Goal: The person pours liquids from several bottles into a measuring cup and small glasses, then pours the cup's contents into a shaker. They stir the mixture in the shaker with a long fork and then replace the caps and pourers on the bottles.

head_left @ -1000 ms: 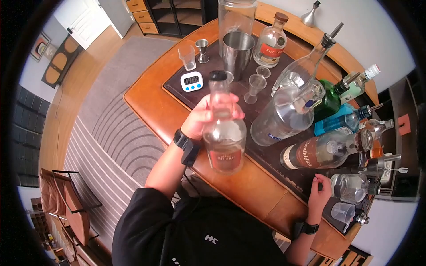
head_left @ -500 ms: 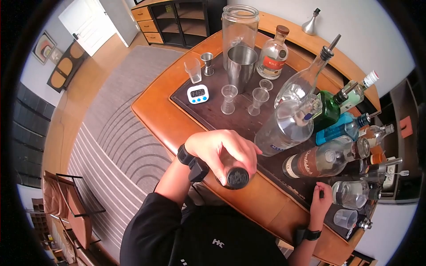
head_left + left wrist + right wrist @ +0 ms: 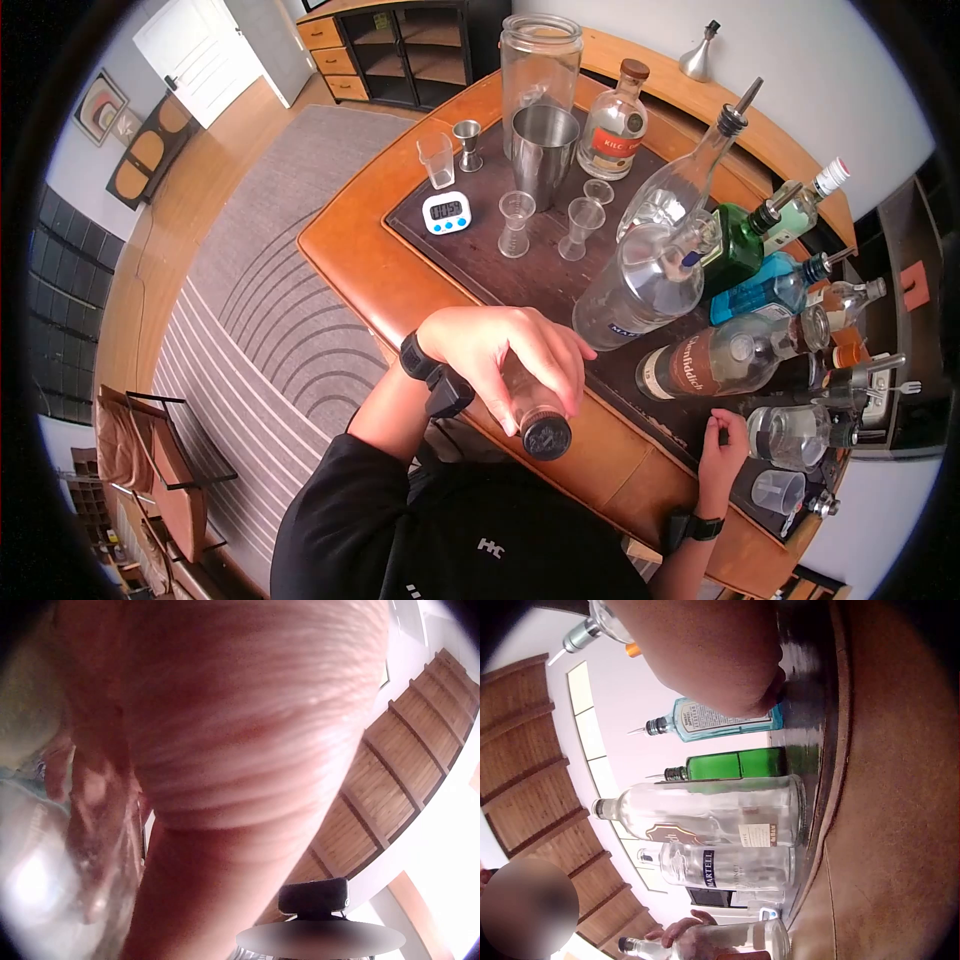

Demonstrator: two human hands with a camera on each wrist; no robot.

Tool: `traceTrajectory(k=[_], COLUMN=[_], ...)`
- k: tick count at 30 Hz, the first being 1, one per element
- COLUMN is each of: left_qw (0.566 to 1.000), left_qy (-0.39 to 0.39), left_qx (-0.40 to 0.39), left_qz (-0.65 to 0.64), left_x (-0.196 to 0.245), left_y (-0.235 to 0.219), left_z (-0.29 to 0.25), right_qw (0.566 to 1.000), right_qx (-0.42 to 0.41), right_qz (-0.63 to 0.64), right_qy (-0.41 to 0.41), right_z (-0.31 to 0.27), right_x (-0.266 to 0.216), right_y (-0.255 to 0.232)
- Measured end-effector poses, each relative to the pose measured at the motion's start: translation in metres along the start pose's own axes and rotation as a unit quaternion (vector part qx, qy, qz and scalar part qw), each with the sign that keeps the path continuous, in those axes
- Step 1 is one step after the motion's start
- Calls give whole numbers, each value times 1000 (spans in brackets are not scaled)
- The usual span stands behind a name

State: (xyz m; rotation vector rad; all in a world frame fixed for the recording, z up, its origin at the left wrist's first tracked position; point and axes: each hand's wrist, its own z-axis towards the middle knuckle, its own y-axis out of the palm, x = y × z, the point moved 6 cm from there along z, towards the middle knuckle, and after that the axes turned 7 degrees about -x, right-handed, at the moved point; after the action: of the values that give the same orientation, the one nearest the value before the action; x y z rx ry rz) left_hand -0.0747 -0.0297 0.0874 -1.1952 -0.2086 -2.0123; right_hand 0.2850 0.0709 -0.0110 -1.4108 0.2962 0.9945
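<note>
My left hand (image 3: 505, 350) grips a clear glass bottle with a black cap (image 3: 546, 437) at the table's near edge, thumb and fingers around its upper part. In the head view the cap faces the camera, and the hand hides much of the body. The right wrist view shows that bottle (image 3: 742, 937) side-on, with the left hand (image 3: 694, 937) around it. In the left wrist view the hand (image 3: 240, 750) fills most of the picture. My right hand (image 3: 722, 455) rests at the table's right side, fingers loosely curled and holding nothing, near a clear bottle (image 3: 790, 436).
A large clear bottle (image 3: 640, 290), a brown-labelled bottle (image 3: 695, 365), a green bottle (image 3: 735, 250) and a blue bottle (image 3: 765, 290) crowd the right side. Farther back are a metal shaker (image 3: 543, 160), small measuring glasses (image 3: 515, 225), a timer (image 3: 446, 213) and a tall jar (image 3: 540, 60).
The left hand has brought the bottle down toward the near edge, and its cap now points at the head camera. Over the last half second the cap shifted slightly nearer the body. The right hand stayed put.
</note>
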Motion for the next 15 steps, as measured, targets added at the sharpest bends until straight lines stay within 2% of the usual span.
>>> traceTrajectory(k=[3,5,9,12,15], left_qw=[1000,1000,999,999,999], left_qy=[4,-19,-32,-24,-22], left_qx=[-26,-16,-15,-21,-13], left_qz=[-16,-6,-20,-36,-34], left_x=[1,-4,-5,-6,-8], left_y=[-1,-1,-4,-6,-5], left_z=[2,-1,3,4,2], right_qw=[1000,999,999,996,991], right_qx=[-3,-1,-8,-19,9], right_qz=[-9,-27,-34,-92,-134], right_qy=[-6,-31,-17,8,-9], right_z=[1,0,5,17,40], right_x=[-4,-9,-21,-19,-16], right_y=[0,-3,-5,-10,-16])
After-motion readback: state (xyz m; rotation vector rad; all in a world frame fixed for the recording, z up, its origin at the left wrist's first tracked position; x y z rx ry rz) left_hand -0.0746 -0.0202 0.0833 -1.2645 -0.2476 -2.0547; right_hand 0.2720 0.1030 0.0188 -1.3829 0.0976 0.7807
